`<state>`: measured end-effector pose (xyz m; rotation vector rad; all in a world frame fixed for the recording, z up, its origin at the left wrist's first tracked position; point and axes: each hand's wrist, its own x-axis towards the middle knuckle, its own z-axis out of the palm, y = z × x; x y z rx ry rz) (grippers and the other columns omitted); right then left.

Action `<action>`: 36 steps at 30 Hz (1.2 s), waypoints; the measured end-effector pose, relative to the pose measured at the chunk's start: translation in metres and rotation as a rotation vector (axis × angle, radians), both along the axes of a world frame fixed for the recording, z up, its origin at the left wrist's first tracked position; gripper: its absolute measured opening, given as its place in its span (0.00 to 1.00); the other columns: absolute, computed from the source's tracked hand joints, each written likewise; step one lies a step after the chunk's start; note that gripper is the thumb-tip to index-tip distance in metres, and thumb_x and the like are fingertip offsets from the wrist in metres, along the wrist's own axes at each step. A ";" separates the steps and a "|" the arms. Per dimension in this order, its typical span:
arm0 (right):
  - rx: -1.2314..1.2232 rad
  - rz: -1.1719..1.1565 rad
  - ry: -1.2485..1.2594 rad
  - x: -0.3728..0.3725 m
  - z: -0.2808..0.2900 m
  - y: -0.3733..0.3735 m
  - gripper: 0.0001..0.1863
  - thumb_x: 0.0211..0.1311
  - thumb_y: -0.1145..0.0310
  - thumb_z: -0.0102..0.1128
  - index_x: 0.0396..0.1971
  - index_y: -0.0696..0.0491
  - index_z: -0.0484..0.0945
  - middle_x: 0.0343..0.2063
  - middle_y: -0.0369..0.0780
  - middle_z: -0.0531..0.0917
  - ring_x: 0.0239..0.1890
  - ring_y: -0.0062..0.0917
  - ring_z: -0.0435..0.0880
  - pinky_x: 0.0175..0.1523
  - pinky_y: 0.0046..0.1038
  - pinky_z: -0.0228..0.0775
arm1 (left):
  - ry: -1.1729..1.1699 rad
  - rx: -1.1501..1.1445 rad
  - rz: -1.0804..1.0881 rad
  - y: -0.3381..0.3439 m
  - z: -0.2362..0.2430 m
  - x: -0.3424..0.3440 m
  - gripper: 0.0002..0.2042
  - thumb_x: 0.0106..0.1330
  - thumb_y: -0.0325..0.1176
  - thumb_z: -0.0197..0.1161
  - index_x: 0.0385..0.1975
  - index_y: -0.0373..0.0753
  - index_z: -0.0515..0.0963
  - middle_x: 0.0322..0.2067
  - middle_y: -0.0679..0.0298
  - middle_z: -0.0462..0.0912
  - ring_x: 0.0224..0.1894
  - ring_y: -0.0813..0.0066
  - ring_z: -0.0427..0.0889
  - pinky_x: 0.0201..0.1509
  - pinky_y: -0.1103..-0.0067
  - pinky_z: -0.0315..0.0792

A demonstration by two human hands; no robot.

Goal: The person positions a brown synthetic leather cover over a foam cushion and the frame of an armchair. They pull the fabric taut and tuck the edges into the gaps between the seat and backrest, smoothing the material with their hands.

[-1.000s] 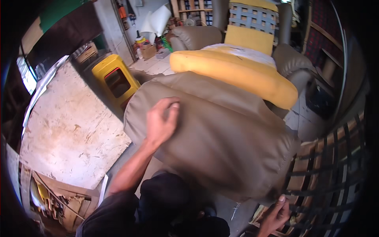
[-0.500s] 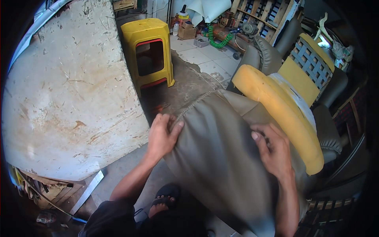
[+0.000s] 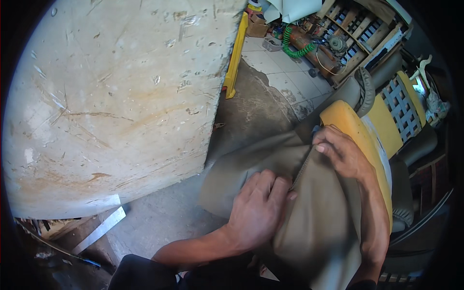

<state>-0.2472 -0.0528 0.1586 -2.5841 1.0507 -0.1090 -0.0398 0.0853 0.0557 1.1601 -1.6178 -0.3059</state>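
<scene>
A brown-olive leatherette cover (image 3: 314, 222) with a stitched seam hangs in loose folds in front of me. The fingers of my left hand (image 3: 256, 208) are curled closed on the cover at the lower part of the seam, the back of the hand upward. Higher up along that seam, my right hand (image 3: 345, 154) pinches the cover's edge between thumb and fingers. Just beyond the right hand lies a thick yellow foam cushion (image 3: 340, 115), partly hidden by that hand and forearm.
A scuffed white tabletop (image 3: 125, 111) fills the left, with part of a yellow stool (image 3: 235, 60) behind its edge. A chair frame with woven webbing (image 3: 403, 108) stands at right. Farther back are a green coiled hose (image 3: 290, 46) and a rusty tank (image 3: 307, 41). A metal strip (image 3: 101, 229) lies lower left.
My left hand has moved right and nearer me, onto the seam. The right hand has moved up to the seam's far end. The cover has turned, and the view has shifted left.
</scene>
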 end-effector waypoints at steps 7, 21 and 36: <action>-0.040 0.165 -0.058 -0.002 0.003 0.001 0.06 0.69 0.70 0.59 0.41 0.56 0.78 0.35 0.42 0.80 0.41 0.39 0.79 0.49 0.40 0.69 | -0.077 0.218 -0.006 0.019 -0.003 0.015 0.12 0.63 0.30 0.68 0.40 0.34 0.73 0.37 0.52 0.75 0.39 0.51 0.77 0.45 0.63 0.74; 0.039 0.175 0.120 0.029 -0.028 -0.056 0.29 0.68 0.51 0.65 0.16 0.59 0.70 0.12 0.44 0.66 0.16 0.38 0.63 0.26 0.38 0.59 | 0.337 0.774 -0.214 0.005 -0.019 0.040 0.13 0.69 0.34 0.68 0.46 0.37 0.76 0.33 0.63 0.84 0.31 0.78 0.75 0.37 0.77 0.70; -0.057 0.045 0.231 0.040 -0.031 -0.055 0.34 0.64 0.38 0.63 0.15 0.57 0.78 0.09 0.47 0.65 0.15 0.40 0.63 0.25 0.39 0.60 | 0.484 0.644 -0.129 0.032 -0.046 0.044 0.08 0.72 0.25 0.62 0.48 0.32 0.79 0.36 0.62 0.87 0.39 0.83 0.80 0.48 0.79 0.74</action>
